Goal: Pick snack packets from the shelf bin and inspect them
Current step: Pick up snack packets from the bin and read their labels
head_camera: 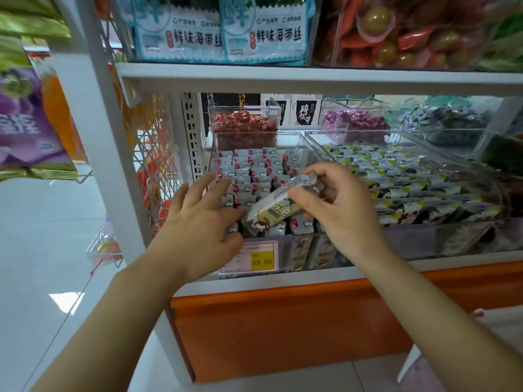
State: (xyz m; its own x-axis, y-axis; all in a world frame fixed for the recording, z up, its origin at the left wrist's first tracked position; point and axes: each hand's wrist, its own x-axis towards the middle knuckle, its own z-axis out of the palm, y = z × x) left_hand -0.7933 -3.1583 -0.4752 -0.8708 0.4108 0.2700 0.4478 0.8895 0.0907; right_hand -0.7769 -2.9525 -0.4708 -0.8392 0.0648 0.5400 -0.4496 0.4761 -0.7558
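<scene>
At centre, the right hand (339, 213) pinches a snack packet (278, 209) over the clear bin (294, 251). The left hand (201, 224) hovers beside it, fingers spread. Pale floor (42, 250) lies left of the white shelf (283, 77).

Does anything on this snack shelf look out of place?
Only the packet pinched in the right hand: it shows cream-yellow, unlike the neat grey, red-marked packets in the bin below. Otherwise nothing stands out.

A shop: clear shelf bins (286, 250) of wrapped snacks (249, 171), a price tag (262, 261).
</scene>
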